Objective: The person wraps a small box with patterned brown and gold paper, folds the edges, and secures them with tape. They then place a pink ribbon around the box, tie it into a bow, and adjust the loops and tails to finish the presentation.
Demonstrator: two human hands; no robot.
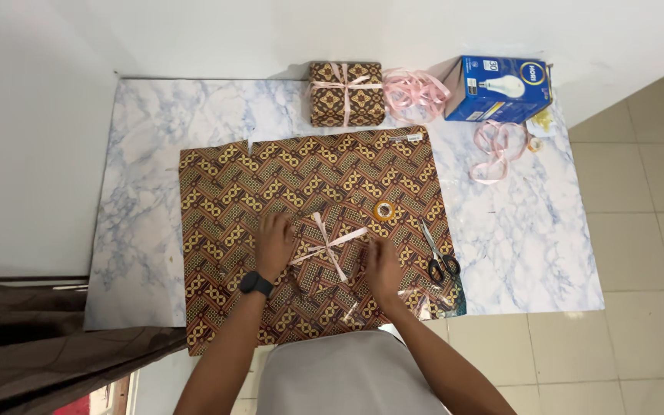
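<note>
Both hands, left (274, 244) and right (383, 265), rest fingers spread on a ribbon-tied parcel (324, 250) lying on unfolded wrapping paper (224, 192); a second parcel (346, 94) sits finished.

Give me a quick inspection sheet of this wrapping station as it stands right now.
Surface: marble-pattern mat on the floor, against a white wall.
Job's things: wrapped box with pink ribbon cross lying on a brown patterned paper sheet.
Clutter: tape roll, scissors, second wrapped box, loose pink ribbon, blue bulb carton.
Hands: left hand and right hand flat against the box's sides; a black watch on the left wrist.
Cables: nothing seen.
Surroundings: beige floor tiles, dark cloth at left.
</note>
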